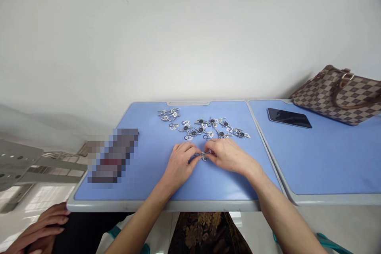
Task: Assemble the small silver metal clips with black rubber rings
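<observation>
Between my hands, just above the blue table (149, 166), is a small metal piece (203, 155). My left hand (182, 162) pinches its left side with thumb and index finger. From the other side, the fingertips of my right hand (226, 154) close on the same piece. Just beyond my hands lies a spread of metal parts with round black centres (222, 134), with small rings among them. Farther back and left is a small pile of plain silver metal parts (169, 114). Fine details of the held piece are too small to tell.
A pixelated object (114, 158) lies on the table's left side. Another person's hands (44, 226) rest at the lower left. On the adjoining right table are a black phone (289, 118) and a checkered handbag (339, 93). A white wall (190, 35) stands behind.
</observation>
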A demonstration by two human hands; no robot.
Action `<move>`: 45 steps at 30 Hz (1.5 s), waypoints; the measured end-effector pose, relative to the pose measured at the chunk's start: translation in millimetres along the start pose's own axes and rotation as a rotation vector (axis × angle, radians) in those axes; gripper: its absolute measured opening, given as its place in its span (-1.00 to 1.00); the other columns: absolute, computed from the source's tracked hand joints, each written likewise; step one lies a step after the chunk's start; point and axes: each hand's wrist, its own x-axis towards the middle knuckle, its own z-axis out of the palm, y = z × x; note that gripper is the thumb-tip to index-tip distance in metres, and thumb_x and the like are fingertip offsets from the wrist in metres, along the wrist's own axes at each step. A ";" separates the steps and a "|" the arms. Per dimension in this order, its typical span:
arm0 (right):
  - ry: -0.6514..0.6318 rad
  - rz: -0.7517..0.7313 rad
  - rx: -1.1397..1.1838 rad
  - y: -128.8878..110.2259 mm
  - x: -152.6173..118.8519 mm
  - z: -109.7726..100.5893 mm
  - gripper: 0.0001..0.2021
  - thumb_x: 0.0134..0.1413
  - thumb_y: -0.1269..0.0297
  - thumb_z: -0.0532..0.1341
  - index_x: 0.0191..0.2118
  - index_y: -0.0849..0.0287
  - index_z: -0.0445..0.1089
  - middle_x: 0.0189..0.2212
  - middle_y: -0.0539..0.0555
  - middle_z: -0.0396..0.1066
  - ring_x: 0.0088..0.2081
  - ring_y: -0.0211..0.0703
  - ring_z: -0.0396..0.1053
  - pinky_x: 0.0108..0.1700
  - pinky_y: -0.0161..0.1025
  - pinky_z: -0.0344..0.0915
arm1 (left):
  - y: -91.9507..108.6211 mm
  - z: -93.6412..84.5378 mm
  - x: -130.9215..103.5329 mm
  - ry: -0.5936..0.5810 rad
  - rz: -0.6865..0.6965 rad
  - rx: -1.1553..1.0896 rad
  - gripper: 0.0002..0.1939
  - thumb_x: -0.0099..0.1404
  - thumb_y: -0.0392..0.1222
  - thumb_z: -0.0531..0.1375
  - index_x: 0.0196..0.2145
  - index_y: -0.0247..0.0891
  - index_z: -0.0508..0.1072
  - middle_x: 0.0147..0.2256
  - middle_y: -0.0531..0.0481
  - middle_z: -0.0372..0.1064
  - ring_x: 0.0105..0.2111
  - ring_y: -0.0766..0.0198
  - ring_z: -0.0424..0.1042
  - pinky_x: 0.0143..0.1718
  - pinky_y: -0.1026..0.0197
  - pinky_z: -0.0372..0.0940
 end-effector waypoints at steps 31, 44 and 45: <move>0.241 0.247 0.035 21.4 3.8 6.5 -0.76 0.26 0.35 0.05 -0.15 0.10 0.47 -0.30 0.07 0.55 -0.30 -0.08 0.49 -0.34 -0.26 0.20 | -30.1 -1.9 27.1 0.125 -0.436 -0.058 -0.93 0.23 -0.34 0.25 -0.32 -0.23 0.43 -0.29 -0.02 0.40 -0.28 0.19 0.39 -0.16 0.12 0.26; 0.348 0.059 0.177 14.3 2.6 12.8 -0.82 0.27 0.34 0.08 -0.13 0.12 0.42 -0.26 0.08 0.52 -0.32 -0.14 0.47 -0.25 -0.24 0.30 | -36.1 -5.7 24.8 0.238 -0.515 -0.658 -0.77 0.15 -0.03 0.28 -0.44 -0.26 0.43 -0.56 0.08 0.38 -0.53 0.32 0.39 -0.45 0.25 0.31; 0.356 0.009 0.187 10.7 2.7 14.6 -0.83 0.27 0.35 0.10 -0.11 0.13 0.41 -0.24 0.09 0.51 -0.32 -0.16 0.47 -0.25 -0.25 0.30 | -33.8 -5.2 25.2 0.224 -0.506 -0.718 -0.74 0.14 0.00 0.28 -0.43 -0.27 0.43 -0.56 0.07 0.39 -0.54 0.31 0.41 -0.45 0.24 0.34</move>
